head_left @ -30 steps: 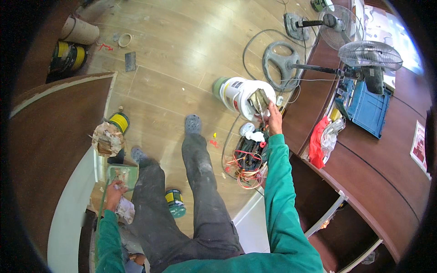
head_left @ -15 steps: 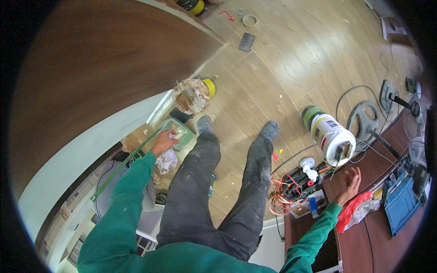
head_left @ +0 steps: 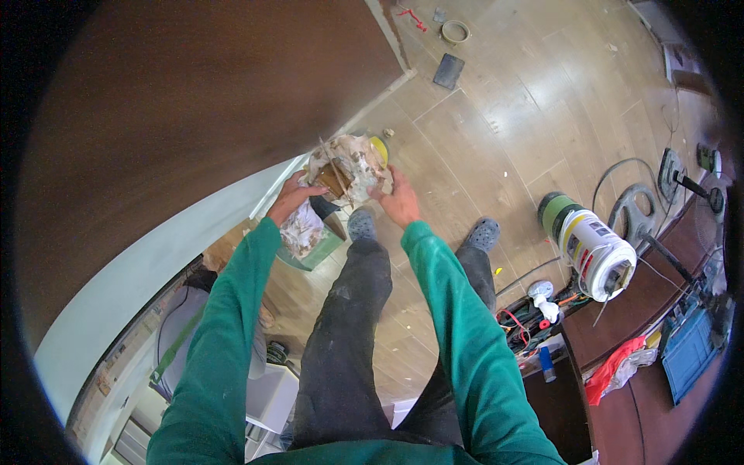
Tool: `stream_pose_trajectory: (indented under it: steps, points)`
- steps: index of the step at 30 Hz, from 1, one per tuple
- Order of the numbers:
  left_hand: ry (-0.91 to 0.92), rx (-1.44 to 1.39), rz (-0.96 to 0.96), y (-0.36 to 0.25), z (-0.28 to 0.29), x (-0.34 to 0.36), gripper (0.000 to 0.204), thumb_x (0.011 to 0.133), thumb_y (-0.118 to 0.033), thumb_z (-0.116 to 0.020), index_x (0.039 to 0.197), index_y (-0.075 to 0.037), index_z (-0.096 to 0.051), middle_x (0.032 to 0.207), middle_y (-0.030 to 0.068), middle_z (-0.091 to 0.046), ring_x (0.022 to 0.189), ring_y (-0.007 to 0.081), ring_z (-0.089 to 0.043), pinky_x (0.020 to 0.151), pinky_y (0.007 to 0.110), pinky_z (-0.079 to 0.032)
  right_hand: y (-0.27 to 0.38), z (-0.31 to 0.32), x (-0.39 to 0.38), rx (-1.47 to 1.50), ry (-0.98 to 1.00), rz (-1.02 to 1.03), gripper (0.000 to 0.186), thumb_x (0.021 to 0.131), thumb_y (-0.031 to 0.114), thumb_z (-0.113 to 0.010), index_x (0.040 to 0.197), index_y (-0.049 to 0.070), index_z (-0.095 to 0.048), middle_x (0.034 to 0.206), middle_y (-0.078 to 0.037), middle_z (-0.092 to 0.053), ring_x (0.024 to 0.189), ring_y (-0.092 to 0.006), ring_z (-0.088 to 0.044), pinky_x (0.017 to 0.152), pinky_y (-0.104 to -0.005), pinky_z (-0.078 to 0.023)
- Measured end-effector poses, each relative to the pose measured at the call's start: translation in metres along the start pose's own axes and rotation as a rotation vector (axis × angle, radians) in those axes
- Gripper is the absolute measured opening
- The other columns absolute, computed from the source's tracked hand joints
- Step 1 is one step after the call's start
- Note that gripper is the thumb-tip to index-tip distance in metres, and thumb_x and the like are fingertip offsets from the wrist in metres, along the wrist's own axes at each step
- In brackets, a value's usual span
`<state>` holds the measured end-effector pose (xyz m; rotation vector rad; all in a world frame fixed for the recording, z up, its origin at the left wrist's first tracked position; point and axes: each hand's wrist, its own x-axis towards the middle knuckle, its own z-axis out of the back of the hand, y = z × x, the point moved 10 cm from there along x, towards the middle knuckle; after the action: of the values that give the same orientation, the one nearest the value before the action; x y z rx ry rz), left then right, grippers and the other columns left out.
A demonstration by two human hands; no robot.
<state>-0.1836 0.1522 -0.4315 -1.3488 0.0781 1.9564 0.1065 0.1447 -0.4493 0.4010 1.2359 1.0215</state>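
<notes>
My left hand (head_left: 291,199) reaches to the left side of a tub lined with crumpled, dirty whitish plastic (head_left: 361,164). Its thumb stretches out over the plastic, apart from the fingers. On the tub's right side my right hand (head_left: 399,200) touches the plastic edge, with thumb and fingers apart around it. A thin stick (head_left: 335,167) lies across the tub's top, over brown contents. Part of the tub's yellow side (head_left: 380,151) shows. Below my left hand, a white crumpled plastic bag (head_left: 301,232) sits in a pale green box (head_left: 318,254).
A brown panel (head_left: 194,101) stands at the left. On the tiled floor lie a tape roll (head_left: 455,32) and a dark flat piece (head_left: 449,71). At the right are a white bucket (head_left: 595,252), a long-handled sander (head_left: 635,211), cables (head_left: 511,319) and a blue case (head_left: 690,350).
My left hand has let go of the white bag, now in the green box, and moved up to the tub. My right hand has swung over from the right side to the tub.
</notes>
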Motion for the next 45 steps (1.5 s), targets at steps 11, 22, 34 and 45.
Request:
stream_pose_trajectory:
  steps: [11, 22, 34, 45]
  points:
    - [0.065, -0.307, 0.038, 0.011, -0.015, 0.012, 0.09, 0.079, -0.023, -0.086, 0.148, 0.011, -0.04, 0.136, 0.0207, -0.061, 0.126, 0.0255, -0.059, 0.108, 0.034, -0.043, 0.008, -0.05, 0.004, 0.199, 0.02, -0.186, 0.053, 0.075, 0.021, -0.082, 0.12, 0.0, -0.064, 0.111, -0.027, -0.068, 0.106, -0.0429, -0.066, 0.092, -0.0493, -0.051]
    - [0.098, -0.48, -0.044, 0.009, -0.01, 0.012, 0.122, 0.072, -0.034, -0.093, 0.152, 0.021, -0.019, 0.138, 0.0295, -0.056, 0.13, 0.0289, -0.057, 0.109, 0.034, -0.044, 0.014, -0.07, -0.012, 0.285, -0.026, -0.149, 0.049, 0.078, 0.019, -0.076, 0.123, 0.004, -0.064, 0.115, -0.024, -0.069, 0.109, -0.0418, -0.066, 0.093, -0.0479, -0.051]
    - [-0.01, -0.406, -0.011, 0.034, 0.016, 0.019, 0.122, 0.067, -0.035, -0.097, 0.152, 0.018, -0.026, 0.138, 0.0259, -0.058, 0.125, 0.0273, -0.06, 0.106, 0.034, -0.047, 0.015, -0.098, 0.003, 0.556, 0.008, -0.169, 0.042, 0.09, 0.033, -0.068, 0.12, 0.004, -0.067, 0.1, -0.024, -0.072, 0.101, -0.0369, -0.069, 0.09, -0.0462, -0.051]
    - [-0.047, -0.337, -0.076, 0.035, 0.018, 0.032, 0.119, 0.064, -0.041, -0.097, 0.147, 0.018, -0.035, 0.131, 0.0273, -0.062, 0.118, 0.0284, -0.064, 0.102, 0.034, -0.049, 0.006, -0.076, 0.013, 0.319, -0.387, -0.33, 0.038, 0.08, 0.016, -0.075, 0.114, 0.003, -0.064, 0.088, -0.019, -0.074, 0.088, -0.038, -0.072, 0.086, -0.0454, -0.054]
